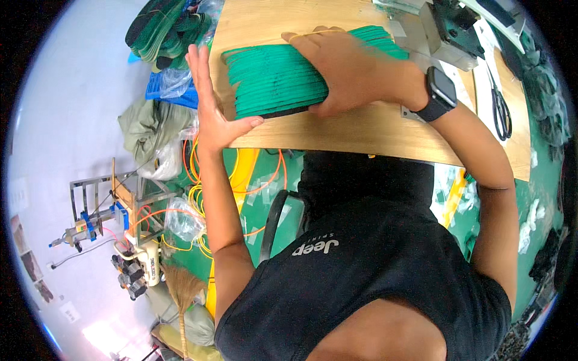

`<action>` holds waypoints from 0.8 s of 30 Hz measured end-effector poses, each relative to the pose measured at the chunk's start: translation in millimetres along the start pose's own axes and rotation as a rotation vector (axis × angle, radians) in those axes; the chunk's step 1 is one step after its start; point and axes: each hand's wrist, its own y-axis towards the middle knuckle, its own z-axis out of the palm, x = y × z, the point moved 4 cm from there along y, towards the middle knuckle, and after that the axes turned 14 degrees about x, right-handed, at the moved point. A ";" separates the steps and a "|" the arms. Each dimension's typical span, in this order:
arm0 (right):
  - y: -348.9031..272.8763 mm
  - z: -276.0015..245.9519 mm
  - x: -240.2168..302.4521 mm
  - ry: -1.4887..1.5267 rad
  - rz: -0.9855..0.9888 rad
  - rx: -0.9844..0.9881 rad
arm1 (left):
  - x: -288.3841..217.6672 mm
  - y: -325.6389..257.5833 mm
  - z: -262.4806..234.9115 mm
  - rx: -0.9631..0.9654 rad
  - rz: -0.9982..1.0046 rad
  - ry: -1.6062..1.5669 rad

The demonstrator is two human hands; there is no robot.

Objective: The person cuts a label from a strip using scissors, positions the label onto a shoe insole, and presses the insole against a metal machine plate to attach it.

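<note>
**Green stack squared between two hands on the wooden table**

The stack of green pieces appears already gathered into one pile, and what shows now is the evening-up of its edges; whether more pieces are meant to join it cannot be told. More green pieces lie heaped off the table's far left corner.

The stack lies on the wooden table, toward its left end and close to the near edge. The left hand stands on edge, fingers spread flat and straight, with the palm pressed against the stack's left side and the thumb reaching along the near edge. The right hand, with a dark smartwatch on its wrist, lies over the top of the stack, fingers curled down over the far side and thumb tucked at the near lower corner, clamping the pile.

The stack is made of many thin, flat layers, bright green with a dark underside showing at the bottom. The layers fan slightly, so the edges are not yet flush.

Scissors lie near the table's right end, beside a grey machine at the far edge.
</note>
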 end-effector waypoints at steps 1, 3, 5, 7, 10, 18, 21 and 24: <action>-0.2 1.7 0.8 -0.016 -0.048 -0.058 | 1.3 2.5 1.5 -0.017 -0.002 -0.133; -0.4 -1.2 0.9 -0.062 -0.146 -0.192 | 3.8 3.5 6.0 0.054 -0.002 -0.068; 6.0 -0.4 -4.9 -0.011 -0.124 -0.102 | -0.4 2.5 14.3 0.067 -0.089 -0.181; 7.4 -6.1 -4.4 -0.005 -0.120 -0.084 | 0.3 2.3 11.3 0.024 -0.042 -0.183; 6.9 -17.4 4.7 -0.060 -0.212 -0.212 | -11.7 -1.3 6.5 -0.070 0.096 -0.133; -10.0 -15.9 31.2 0.100 -0.291 -0.150 | 2.3 -23.1 -2.4 -0.230 -0.239 -0.645; -37.8 -38.0 63.0 0.310 -0.390 -0.008 | -11.6 -5.7 -11.9 -0.154 -0.148 -0.552; -68.4 -56.1 84.6 0.551 -0.606 -0.008 | -65.2 41.6 6.8 0.189 0.174 -0.308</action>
